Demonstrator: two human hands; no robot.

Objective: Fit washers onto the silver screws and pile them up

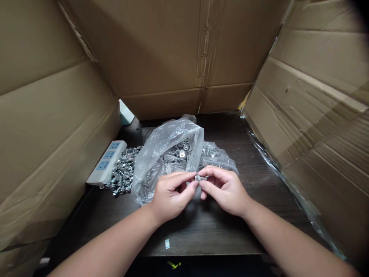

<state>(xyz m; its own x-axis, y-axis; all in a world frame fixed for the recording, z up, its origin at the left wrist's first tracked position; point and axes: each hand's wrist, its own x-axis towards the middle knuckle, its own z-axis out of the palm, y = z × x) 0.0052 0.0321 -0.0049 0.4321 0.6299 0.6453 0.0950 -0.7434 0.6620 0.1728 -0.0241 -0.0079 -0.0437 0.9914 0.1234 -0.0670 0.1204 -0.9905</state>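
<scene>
A small metal bolt [203, 178] with a nut or washer near its left end lies level between my two hands, above the front middle of the table. My left hand [172, 193] pinches its left end between thumb and forefinger. From the other side, my right hand [224, 188] closes thumb and fingers around the nut and shank. Just behind the hands, a clear plastic bag [170, 134] gapes open, with loose washers [182, 154] and nuts inside. Another clear bag [219, 156] of metal parts lies to its right, partly behind my right hand.
A heap of bolts [122, 173] lies left of the bag, against a white power strip [98, 173]. Cardboard walls [161, 50] enclose the dark table [225, 240] at the back and both sides. A paper scrap [167, 244] sits near the front edge.
</scene>
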